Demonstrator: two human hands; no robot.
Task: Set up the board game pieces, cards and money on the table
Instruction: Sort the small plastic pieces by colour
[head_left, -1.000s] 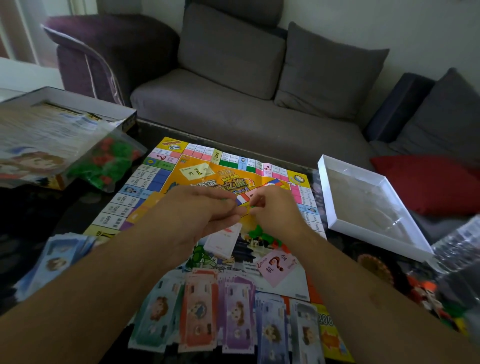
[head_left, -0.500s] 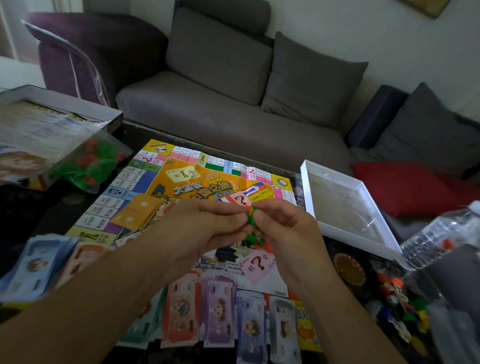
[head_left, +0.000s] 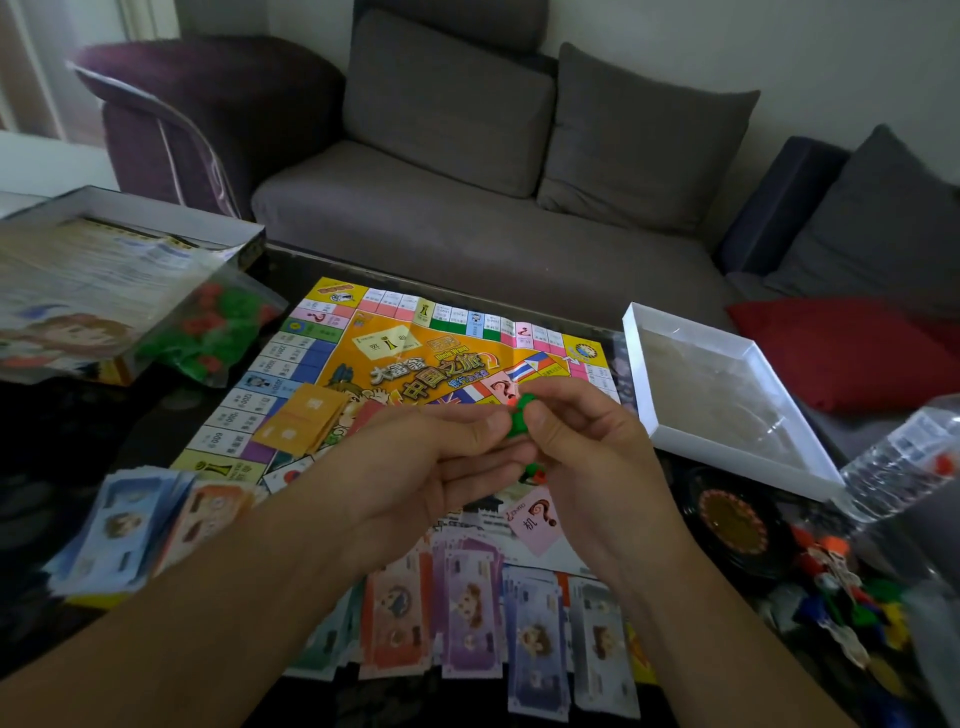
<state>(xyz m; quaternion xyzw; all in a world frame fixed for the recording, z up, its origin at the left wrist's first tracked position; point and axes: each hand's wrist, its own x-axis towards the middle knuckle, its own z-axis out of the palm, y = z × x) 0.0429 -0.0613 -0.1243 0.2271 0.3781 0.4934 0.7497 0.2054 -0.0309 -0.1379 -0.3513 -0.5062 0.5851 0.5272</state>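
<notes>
Left hand: the left hand (head_left: 415, 467) is held above the middle of the game board (head_left: 332, 364), its thumb and fingers curled in to pinch a small green piece (head_left: 519, 421).
Right hand: the right hand (head_left: 587, 457) meets the left one fingertip to fingertip, its thumb and forefinger pinching the same green piece from the other side.
Green piece: held between both hands, off the board; its exact shape is too small to tell. A few more green and red bits (head_left: 532, 472) show just below the hands.
Game board: lies unfolded in the middle of the dark table (head_left: 78, 431), its yellow corners toward the sofa (head_left: 467, 197).
Cards: an orange stack of cards (head_left: 301, 423) lies on the left part of the board; a pink question-mark card (head_left: 535, 517) lies on the board below the right hand.
Money: rows of paper bills (head_left: 472, 613) lie along the near edge of the board; another pile of bills (head_left: 124, 530) sits at the near left of the table.
Bag: a clear bag of green and red pieces (head_left: 208, 332) rests at the far left, beside the game box (head_left: 104, 275).
Tray: a white box tray (head_left: 727, 400) sits at the right edge of the table.
Bottle: a plastic bottle (head_left: 904, 462) lies at the far right.
Loose pawns: coloured figures (head_left: 841, 592) are scattered at the near right corner.
</notes>
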